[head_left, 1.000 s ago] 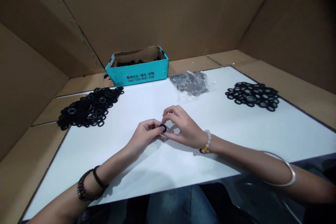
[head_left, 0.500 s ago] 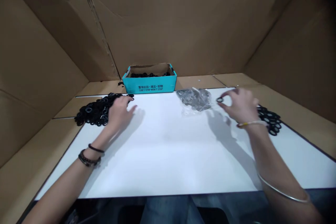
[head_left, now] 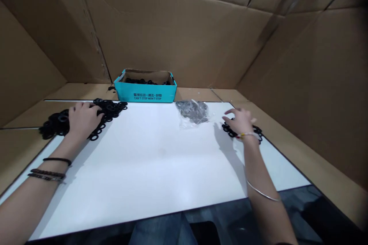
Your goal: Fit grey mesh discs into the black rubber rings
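In the head view, the left hand [head_left: 83,120] lies spread on a heap of black rubber rings [head_left: 110,109], whether gripping one hidden, while the loosely open, empty right hand [head_left: 240,121] hangs over a smaller heap of black rings [head_left: 258,133] on the white table [head_left: 149,160], near a plastic bag of grey rings [head_left: 192,113].

Black rubber rings [head_left: 110,109] lie in loose, flat heaps.
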`<move>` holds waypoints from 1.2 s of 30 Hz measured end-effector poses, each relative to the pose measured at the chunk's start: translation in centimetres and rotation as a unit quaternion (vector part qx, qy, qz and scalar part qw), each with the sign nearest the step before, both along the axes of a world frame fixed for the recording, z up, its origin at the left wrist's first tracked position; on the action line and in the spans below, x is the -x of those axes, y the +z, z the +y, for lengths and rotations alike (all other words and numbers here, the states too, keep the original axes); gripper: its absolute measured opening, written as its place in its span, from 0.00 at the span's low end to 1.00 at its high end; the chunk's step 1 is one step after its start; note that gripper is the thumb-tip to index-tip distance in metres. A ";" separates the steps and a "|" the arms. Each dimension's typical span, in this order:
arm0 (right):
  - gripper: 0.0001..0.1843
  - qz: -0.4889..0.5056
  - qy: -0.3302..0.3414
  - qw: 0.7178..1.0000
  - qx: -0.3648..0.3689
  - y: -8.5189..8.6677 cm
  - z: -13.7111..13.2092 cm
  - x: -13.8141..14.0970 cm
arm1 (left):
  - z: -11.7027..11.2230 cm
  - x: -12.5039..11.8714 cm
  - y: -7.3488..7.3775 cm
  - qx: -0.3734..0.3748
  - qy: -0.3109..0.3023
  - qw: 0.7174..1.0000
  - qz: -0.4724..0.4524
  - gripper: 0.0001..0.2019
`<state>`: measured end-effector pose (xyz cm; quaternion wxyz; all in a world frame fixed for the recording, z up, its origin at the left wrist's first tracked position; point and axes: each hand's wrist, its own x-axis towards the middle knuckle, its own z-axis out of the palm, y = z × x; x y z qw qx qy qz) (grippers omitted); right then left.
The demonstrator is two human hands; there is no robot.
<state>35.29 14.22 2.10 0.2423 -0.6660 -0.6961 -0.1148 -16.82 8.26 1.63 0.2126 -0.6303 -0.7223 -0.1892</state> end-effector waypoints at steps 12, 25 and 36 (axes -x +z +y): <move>0.13 -0.108 0.186 0.973 0.081 -2.1 -0.1 9.9 | -1.5 -7.3 2.7 -0.040 -0.105 0.942 -0.316 0.15; 0.06 0.084 0.232 0.964 0.095 -0.7 -1.4 11.1 | -5.4 -15.7 0.8 0.217 -0.182 0.664 -0.693 0.13; 0.21 0.534 0.360 0.675 0.360 -0.9 -8.5 17.4 | -6.7 -17.3 0.3 0.245 -0.206 0.625 -0.712 0.10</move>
